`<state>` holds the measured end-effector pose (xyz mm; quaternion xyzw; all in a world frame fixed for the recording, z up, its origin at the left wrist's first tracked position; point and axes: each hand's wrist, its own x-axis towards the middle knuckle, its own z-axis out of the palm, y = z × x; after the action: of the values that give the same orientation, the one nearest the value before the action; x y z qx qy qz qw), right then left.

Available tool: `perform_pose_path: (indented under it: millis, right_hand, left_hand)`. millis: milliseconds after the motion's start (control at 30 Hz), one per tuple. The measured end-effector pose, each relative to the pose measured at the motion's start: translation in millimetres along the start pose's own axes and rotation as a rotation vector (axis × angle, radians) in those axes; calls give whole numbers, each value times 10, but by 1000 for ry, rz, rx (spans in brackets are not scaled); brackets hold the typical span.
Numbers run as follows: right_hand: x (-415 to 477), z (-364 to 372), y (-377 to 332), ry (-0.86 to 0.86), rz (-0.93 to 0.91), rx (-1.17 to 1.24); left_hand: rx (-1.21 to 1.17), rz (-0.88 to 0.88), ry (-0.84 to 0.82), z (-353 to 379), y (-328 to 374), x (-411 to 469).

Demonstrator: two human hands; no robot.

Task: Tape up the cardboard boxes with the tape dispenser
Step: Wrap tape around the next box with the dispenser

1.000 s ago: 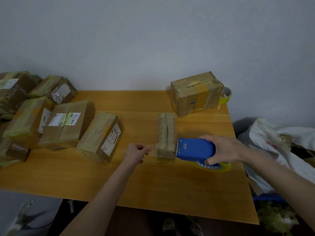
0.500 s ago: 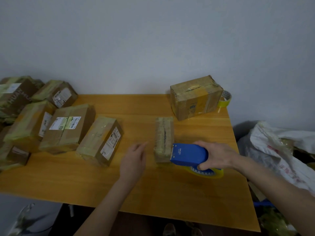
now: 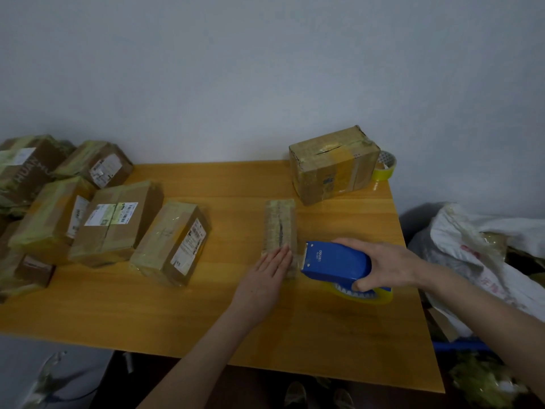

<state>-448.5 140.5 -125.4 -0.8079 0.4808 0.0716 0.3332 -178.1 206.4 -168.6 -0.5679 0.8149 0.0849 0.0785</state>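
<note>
Right hand [image 3: 392, 265] is wrapped tight round the blue tape dispenser [image 3: 336, 262], fingers over the top and thumb on the near side; I have that plainly on my feed. Left hand [image 3: 265, 278] lies flat, fingers straight and together, pressing on the near end of the small box [image 3: 280, 225] and covering that end. The dispenser's toothed front edge sits at the box's right side, touching or just off it, I cannot tell which. A yellow tape roll [image 3: 362, 296] shows under the hard plastic body, low over the smooth wooden table [image 3: 206, 314].

Working round the small box now. Behind it and to the right stands a bigger cardboard box [image 3: 333, 166], crumpled, banded in yellowish tape, with a torn slit along its top. Just beside that one's right side I see a spare roll [image 3: 385, 166], yellow, standing on edge.

Left of the small box, apart from it, a labelled carton [image 3: 171, 240] lies at an angle, glossy with tape. Further left is a second carton [image 3: 118, 222] with two white labels, then a heap of parcels [image 3: 44, 187] running out of view. Right of the small box, past the table edge, a crinkled white sack [image 3: 472, 246] slumps.

The small box itself is narrow and oblong, wrapped in cloudy tape, with a dark seam down its middle.
</note>
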Motion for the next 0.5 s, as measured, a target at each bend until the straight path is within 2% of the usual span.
perform_pose_path:
  millis: [167,333,500]
  right_hand:
    - [-75,-50,136,-35,39,-3]
    - [51,-77,-56,-126,76,-252]
    - [328,-37,-251,-201,108,-261]
  left_hand:
    - [-31,19,12,-52,-21,-15]
    - [-56,24,14,-61,-23,-9]
    - [-97,21,31,-30,-47,-10]
